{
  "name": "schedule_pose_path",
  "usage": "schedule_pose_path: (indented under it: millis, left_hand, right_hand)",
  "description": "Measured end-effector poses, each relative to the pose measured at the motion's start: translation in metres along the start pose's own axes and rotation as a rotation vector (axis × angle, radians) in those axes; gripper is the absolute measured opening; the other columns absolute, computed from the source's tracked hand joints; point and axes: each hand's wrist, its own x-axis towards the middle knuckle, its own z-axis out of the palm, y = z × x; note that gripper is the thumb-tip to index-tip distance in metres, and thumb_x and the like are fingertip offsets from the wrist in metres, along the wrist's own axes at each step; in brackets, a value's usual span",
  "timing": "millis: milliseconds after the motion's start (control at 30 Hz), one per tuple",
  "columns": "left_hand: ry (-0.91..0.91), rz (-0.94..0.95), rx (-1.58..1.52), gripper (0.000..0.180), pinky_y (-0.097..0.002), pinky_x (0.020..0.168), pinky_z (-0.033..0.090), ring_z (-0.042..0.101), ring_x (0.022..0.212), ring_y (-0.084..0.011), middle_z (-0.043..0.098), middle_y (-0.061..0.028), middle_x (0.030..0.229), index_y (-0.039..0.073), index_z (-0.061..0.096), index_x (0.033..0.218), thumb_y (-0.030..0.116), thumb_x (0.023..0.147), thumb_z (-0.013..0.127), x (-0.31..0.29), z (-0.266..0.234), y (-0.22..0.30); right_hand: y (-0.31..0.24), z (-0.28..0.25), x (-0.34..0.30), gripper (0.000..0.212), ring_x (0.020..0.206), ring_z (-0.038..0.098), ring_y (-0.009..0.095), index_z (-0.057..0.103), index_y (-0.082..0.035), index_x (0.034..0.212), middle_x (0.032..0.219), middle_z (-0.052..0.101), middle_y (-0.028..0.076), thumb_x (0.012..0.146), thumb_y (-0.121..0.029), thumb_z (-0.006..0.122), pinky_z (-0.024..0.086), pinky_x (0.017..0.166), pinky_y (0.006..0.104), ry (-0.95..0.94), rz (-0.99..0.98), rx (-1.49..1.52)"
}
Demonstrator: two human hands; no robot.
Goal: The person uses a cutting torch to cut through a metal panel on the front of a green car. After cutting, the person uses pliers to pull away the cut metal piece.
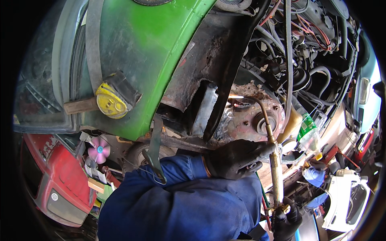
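Observation:
My right hand (287,220), in a black glove, is closed around the valve end of a brass gas welding torch (276,172). The torch points away from me, and its thin bent neck ends in a small bright flame at a rusty, ragged metal panel (241,122) in the wheel-arch area. Also black-gloved, my left hand (233,159) reaches across from the left, its fingers together against the torch just below the neck. Some of its lower fingers are curled, and whether they hold anything else is hidden. Hoses (266,205) run from the torch's lower end.
A green fender (161,36) fills the upper left, with a yellow-and-black tape measure (112,100) on it. Engine wires and hoses (301,52) crowd the upper right. A green-labelled plastic bottle (309,132) stands nearby. Beyond are a red car (60,176), a white door (348,201) and another person (314,176).

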Motion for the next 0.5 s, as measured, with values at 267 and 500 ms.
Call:
schedule_pose_path:
  millis: [267,500]
  left_hand:
    - [-0.009,-0.009,0.021,0.085,-0.0472,0.088,0.064,0.077,0.101,-0.0378,0.073,-0.0253,0.132,-0.005,0.043,0.168,0.004,0.092,0.081,-0.001,-0.001,0.0]
    - [0.006,-0.021,-0.008,0.082,-0.047,0.082,0.062,0.076,0.093,-0.0354,0.075,-0.021,0.116,-0.007,0.044,0.166,0.004,0.093,0.08,-0.001,-0.001,0.0]
  right_hand:
    - [0.005,-0.012,0.002,0.045,0.074,0.062,0.006,0.072,0.004,0.143,0.095,0.076,0.003,0.105,-0.019,0.084,0.048,0.063,0.0207,0.027,-0.038,-0.079]
    - [0.009,-0.025,-0.001,0.046,0.073,0.06,0.005,0.072,0.003,0.144,0.096,0.075,0.001,0.105,-0.02,0.084,0.046,0.062,0.0194,-0.028,0.035,-0.109]
